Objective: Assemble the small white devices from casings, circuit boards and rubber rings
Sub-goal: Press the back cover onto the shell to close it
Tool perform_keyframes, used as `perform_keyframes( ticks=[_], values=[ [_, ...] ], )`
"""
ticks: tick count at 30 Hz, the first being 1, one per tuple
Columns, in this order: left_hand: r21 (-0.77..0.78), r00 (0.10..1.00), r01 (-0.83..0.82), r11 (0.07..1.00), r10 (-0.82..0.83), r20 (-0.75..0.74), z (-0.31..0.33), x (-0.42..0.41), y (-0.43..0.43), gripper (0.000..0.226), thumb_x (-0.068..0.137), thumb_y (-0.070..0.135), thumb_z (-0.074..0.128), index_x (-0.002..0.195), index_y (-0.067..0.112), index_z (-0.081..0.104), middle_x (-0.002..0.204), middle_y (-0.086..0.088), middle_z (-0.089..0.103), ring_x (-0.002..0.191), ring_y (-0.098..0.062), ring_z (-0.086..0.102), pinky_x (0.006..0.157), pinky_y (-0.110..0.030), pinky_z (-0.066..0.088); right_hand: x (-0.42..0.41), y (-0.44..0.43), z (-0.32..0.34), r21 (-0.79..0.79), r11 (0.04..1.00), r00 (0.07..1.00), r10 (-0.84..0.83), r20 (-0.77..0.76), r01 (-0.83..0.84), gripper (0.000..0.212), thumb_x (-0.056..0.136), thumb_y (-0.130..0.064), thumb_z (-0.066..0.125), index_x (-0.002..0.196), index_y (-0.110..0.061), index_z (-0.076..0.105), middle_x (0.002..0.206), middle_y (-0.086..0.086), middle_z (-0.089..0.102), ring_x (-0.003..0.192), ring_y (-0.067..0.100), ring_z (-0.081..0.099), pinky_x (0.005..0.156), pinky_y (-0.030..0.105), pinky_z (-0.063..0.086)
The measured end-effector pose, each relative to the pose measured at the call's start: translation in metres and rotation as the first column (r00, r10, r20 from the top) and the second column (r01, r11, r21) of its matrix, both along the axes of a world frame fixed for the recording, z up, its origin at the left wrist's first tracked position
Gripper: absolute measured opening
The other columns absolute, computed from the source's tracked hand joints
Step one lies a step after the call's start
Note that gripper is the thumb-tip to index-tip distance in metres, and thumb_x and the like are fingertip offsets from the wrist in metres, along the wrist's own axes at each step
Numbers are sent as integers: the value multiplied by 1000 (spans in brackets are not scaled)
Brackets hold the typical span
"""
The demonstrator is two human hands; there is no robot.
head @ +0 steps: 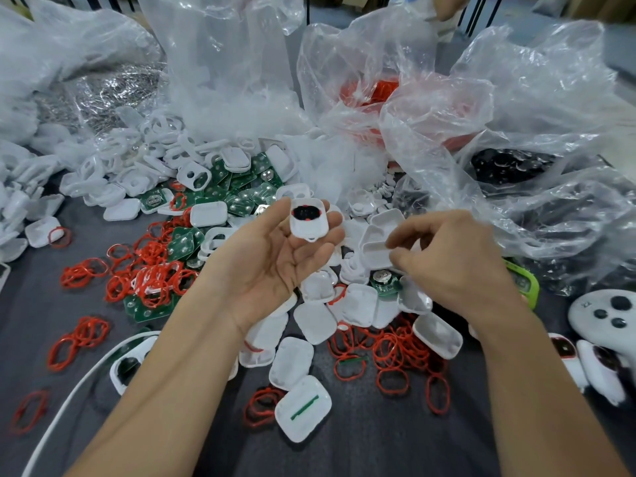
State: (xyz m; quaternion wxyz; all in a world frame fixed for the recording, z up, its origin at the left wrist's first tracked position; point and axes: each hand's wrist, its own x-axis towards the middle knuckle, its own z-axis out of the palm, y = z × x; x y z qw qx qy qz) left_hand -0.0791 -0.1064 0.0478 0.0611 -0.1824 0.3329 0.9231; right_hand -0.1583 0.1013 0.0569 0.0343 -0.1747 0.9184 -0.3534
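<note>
My left hand (275, 256) is palm up, and the casing (308, 220) lies across its fingers (332, 235). They are nearly straight and a little spread, and my thumb sits against the casing's left edge, so it is lightly held rather than just resting. Its open side faces me, with something dark inside and a rim of red showing. I take that to be a ring already seated. I cannot see a board in it.

My right hand (451, 259) hovers just right of it, above the loose shells (377, 253). Its fingers are curled, with the thumb and forefinger close together. The hand is blurred, so I cannot tell whether they pinch a shell or nothing.

As I judge it, this unit is about halfway done and needs closing with a second shell. At least 2 finished devices (564, 351) lie at the far right of the table (378, 442).

Far more is left. Heaps of rings (155, 277), boards (241, 196) and empty shells cover the cloth, and the bags (430, 108) behind hold more parts.
</note>
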Motion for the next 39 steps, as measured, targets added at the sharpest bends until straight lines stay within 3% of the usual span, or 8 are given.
perform_keyframes(
  ticks=[6, 11, 15, 22, 27, 32, 36, 39],
  values=[
    [-14, 1000, -17, 1000, 17, -3, -3, -2, -3, 43, 105, 37, 47, 115, 2, 70, 105, -14, 77, 77, -22, 78, 61, -27, 63, 5, -7, -2, 59, 997, 998, 53, 24, -54, 23, 80, -8, 81, 77, -30, 79, 67, -12, 66, 43, -3, 54, 39, 4, 33],
    [-44, 1000, -19, 999, 19, 0, -5, -3, -5, 44, 106, 38, 46, 114, 3, 71, 105, -14, 77, 76, -21, 77, 60, -27, 63, -3, -3, -9, 127, 983, 986, -119, -114, 133, 20, 89, -18, 76, 101, -33, 79, 99, -8, 73, 82, 9, 64, 80, 22, 51],
    [-88, 1000, -23, 996, 22, -9, -7, -4, -3, 44, 105, 38, 46, 115, 3, 70, 105, -14, 77, 75, -20, 77, 61, -27, 62, -6, 4, -5, 37, 983, 974, -174, -146, 181, 38, 89, -8, 70, 122, -27, 75, 102, -5, 75, 90, 11, 65, 88, 26, 53],
    [-93, 996, -79, 992, 76, -35, -6, -5, -11, 45, 108, 38, 43, 112, 3, 71, 100, -12, 77, 73, -19, 75, 61, -26, 63, -2, -11, 3, -25, 998, 996, -56, -71, 54, 30, 93, -10, 67, 111, -30, 78, 93, -21, 72, 78, -10, 64, 76, 4, 50],
    [-129, 995, -95, 987, 92, -31, -6, -4, -8, 43, 107, 38, 45, 116, 3, 70, 100, -12, 78, 73, -19, 76, 61, -26, 63, -17, -47, 6, 338, 941, 996, 38, -84, -7, 32, 91, -3, 61, 115, -18, 75, 117, 10, 72, 111, 26, 64, 94, 37, 55],
    [-134, 996, -83, 987, 79, -37, -6, -5, -9, 44, 106, 37, 46, 119, 0, 67, 103, -15, 78, 72, -20, 76, 61, -27, 62, -33, -39, 10, 479, 871, 984, -26, -175, 108, 27, 89, -2, 65, 113, -11, 71, 109, 11, 71, 86, 22, 56, 72, 29, 47],
    [-134, 997, -68, 989, 61, -50, -7, -3, -9, 44, 106, 37, 47, 120, 1, 67, 107, -17, 77, 75, -21, 76, 63, -29, 62, -29, -31, 12, 399, 893, 959, -108, -261, 209, 30, 85, 3, 69, 109, -15, 76, 101, 11, 74, 80, 22, 59, 72, 29, 51],
    [-157, 997, -67, 985, 59, -51, -7, -3, -9, 43, 106, 36, 47, 119, 1, 68, 110, -19, 76, 76, -22, 76, 63, -29, 62, -19, -22, 16, 89, 981, 938, -133, -319, 170, 33, 82, 3, 74, 98, -25, 81, 92, -3, 79, 80, 12, 72, 79, 21, 58]
  ],
)
